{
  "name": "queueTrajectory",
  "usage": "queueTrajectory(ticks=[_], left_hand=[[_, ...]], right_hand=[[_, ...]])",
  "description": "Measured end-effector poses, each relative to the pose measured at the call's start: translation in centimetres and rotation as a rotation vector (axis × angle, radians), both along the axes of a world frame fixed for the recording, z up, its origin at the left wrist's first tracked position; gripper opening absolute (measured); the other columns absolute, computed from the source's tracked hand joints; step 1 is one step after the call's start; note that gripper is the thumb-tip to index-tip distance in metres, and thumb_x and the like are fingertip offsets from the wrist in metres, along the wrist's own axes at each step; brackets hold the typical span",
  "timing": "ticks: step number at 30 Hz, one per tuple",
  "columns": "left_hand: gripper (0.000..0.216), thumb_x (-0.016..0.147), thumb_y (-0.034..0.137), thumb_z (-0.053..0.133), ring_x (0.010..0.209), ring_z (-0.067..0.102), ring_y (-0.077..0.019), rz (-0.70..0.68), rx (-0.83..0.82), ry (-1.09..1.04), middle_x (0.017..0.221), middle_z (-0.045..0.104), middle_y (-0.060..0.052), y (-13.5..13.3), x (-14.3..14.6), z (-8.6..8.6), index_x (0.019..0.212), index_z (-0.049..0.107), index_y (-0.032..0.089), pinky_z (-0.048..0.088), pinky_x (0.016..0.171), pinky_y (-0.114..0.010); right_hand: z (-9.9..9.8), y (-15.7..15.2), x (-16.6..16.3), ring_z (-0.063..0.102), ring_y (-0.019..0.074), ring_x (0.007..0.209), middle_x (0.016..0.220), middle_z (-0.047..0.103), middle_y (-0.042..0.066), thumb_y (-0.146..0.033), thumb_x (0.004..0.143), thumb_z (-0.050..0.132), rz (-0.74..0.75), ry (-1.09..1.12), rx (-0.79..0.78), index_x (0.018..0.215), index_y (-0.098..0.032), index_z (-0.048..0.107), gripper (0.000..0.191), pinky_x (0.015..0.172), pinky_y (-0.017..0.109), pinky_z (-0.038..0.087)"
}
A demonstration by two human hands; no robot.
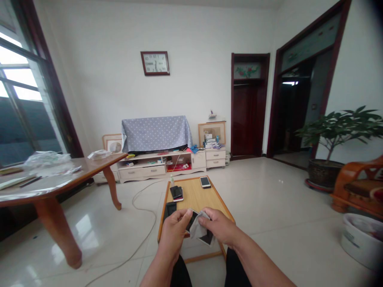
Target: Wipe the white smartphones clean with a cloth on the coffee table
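Note:
My left hand (175,229) grips the left end of a phone (206,238) with a dark screen and a pale edge. The thumb lies along its upper edge. My right hand (218,224) pinches a light grey cloth (198,227), which is draped over the middle of the screen. Both hands are above the near edge of a small wooden table (191,191). On its left side lie stacked dark phones (176,193) and a black flat item (170,209). A white phone (205,182) rests at the far right corner, and a small clear bottle (172,180) stands at the far left.
A larger brown table (98,162) with plastic bags (48,161) stands at left. A cable (146,235) runs across the floor. Behind is a low white cabinet (140,172). At right are a potted plant (326,171), a wooden chair (347,179) and a white bucket (359,239).

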State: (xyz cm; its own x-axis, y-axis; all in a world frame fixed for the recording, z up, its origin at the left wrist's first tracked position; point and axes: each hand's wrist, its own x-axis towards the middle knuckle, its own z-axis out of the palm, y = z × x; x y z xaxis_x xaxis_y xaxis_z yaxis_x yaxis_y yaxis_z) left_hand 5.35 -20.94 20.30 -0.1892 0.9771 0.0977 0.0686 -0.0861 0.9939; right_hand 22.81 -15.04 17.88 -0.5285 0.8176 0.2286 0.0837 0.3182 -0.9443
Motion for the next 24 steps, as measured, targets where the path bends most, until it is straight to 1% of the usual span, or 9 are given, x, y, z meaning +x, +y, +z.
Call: queueTrajectory(ticks=[4,7,9,12,15,17,19,21,24], left_hand=[[0.047,0.083,0.059,0.063,0.067,0.053,-0.0111,0.001,0.057,0.002,0.08,0.066,-0.002,-0.5,0.5,0.5,0.101,0.071,0.017,0.042,0.062,-0.021],[0.044,0.085,0.057,0.062,0.074,0.056,-0.0134,-0.098,0.08,0.003,0.083,0.066,-0.003,-0.5,1.4,-0.6,0.102,0.069,0.017,0.043,0.067,-0.022],[0.042,0.081,0.054,0.068,0.075,0.058,-0.0146,-0.167,0.084,0.001,0.084,0.066,-0.003,-0.2,2.0,-1.7,0.1,0.068,0.016,0.044,0.07,-0.024],[0.037,0.081,0.052,0.068,0.069,0.054,-0.0134,-0.116,0.132,0.127,0.075,0.063,-0.001,0.2,2.6,-3.0,0.088,0.066,0.016,0.041,0.066,-0.023],[0.035,0.086,0.052,0.061,0.071,0.055,-0.0151,-0.063,0.173,0.242,0.078,0.065,-0.002,0.2,2.9,-3.2,0.088,0.066,0.017,0.041,0.065,-0.024],[0.033,0.089,0.049,0.056,0.072,0.056,-0.0165,-0.047,0.196,0.335,0.079,0.066,-0.003,-0.1,3.0,-2.8,0.092,0.066,0.018,0.042,0.067,-0.025],[0.031,0.091,0.047,0.053,0.073,0.058,-0.0176,-0.034,0.216,0.43,0.079,0.066,-0.003,-0.5,3.2,-2.4,0.094,0.067,0.019,0.044,0.069,-0.026],[0.029,0.092,0.045,0.051,0.077,0.06,-0.0196,-0.004,0.235,0.503,0.083,0.068,-0.005,-0.7,3.4,-2.0,0.096,0.067,0.02,0.045,0.071,-0.028],[0.029,0.092,0.042,0.05,0.085,0.064,-0.0227,0.044,0.278,0.583,0.092,0.071,-0.008,-0.8,3.5,-1.8,0.103,0.067,0.021,0.046,0.074,-0.029]], right_hand=[[0.1,-0.2,0.2,0.058,0.0162,0.076,0.086,0.067,0.001,-0.055,0.089,0.061,-0.01,0.233,-0.113,0.095,-0.018,0.064,0.038,0.07,0.026,0.044],[0.7,-0.4,0.1,0.06,0.018,0.08,0.087,0.068,0.003,-0.06,0.089,0.06,-0.103,0.333,-0.132,0.095,-0.018,0.065,0.043,0.074,0.028,0.046],[0.8,-0.4,0.0,0.061,0.0185,0.08,0.087,0.069,0.003,-0.062,0.088,0.059,-0.165,0.372,-0.133,0.094,-0.019,0.065,0.045,0.074,0.029,0.047],[0.6,-0.6,-0.3,0.061,0.0181,0.077,0.084,0.069,0.002,-0.065,0.088,0.057,-0.237,0.404,-0.12,0.092,-0.019,0.066,0.048,0.072,0.028,0.047],[0.5,-0.5,-0.1,0.06,0.0172,0.071,0.077,0.067,0.002,-0.066,0.089,0.055,-0.272,0.379,-0.1,0.087,-0.018,0.067,0.05,0.067,0.027,0.046],[0.8,-0.5,0.2,0.059,0.017,0.069,0.075,0.067,0.002,-0.065,0.09,0.054,-0.291,0.331,-0.062,0.086,-0.017,0.068,0.05,0.065,0.027,0.046],[1.3,-0.5,0.5,0.062,0.0189,0.073,0.081,0.07,0.004,-0.062,0.09,0.054,-0.319,0.276,0.016,0.09,-0.016,0.07,0.049,0.067,0.028,0.048],[1.9,-0.6,0.7,0.064,0.0226,0.088,0.095,0.072,0.006,-0.057,0.089,0.058,-0.381,0.208,0.146,0.102,-0.017,0.072,0.044,0.078,0.031,0.05],[2.5,-0.9,1.0,0.061,0.0263,0.107,0.113,0.07,0.009,-0.048,0.084,0.067,-0.515,0.091,0.34,0.121,-0.021,0.068,0.046,0.097,0.036,0.046]])
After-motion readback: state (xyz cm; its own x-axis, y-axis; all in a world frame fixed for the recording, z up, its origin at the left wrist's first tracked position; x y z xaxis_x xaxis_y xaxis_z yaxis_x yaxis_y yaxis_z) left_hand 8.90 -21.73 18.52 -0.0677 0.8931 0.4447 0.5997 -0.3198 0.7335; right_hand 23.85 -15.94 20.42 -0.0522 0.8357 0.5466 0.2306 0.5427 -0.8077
